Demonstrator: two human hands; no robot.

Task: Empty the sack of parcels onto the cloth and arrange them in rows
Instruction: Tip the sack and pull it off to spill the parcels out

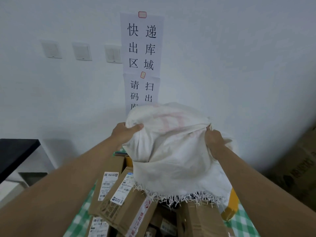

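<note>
Dim, cool, even indoor light, soft shadows, blocky compression blur, wide-angle bending at the edges.

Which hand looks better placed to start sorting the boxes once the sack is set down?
Probably the left hand: most labelled cardboard boxes show heaped under that arm. Both hands grip the upturned sack; the right hand sits over its bulk, with fewer boxes visible below.

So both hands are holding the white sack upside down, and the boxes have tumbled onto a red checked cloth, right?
Not quite: the cloth is green checked, not red, as the head view shows. The rest holds: the left hand and right hand hold the white sack upside down over the boxes.
</note>
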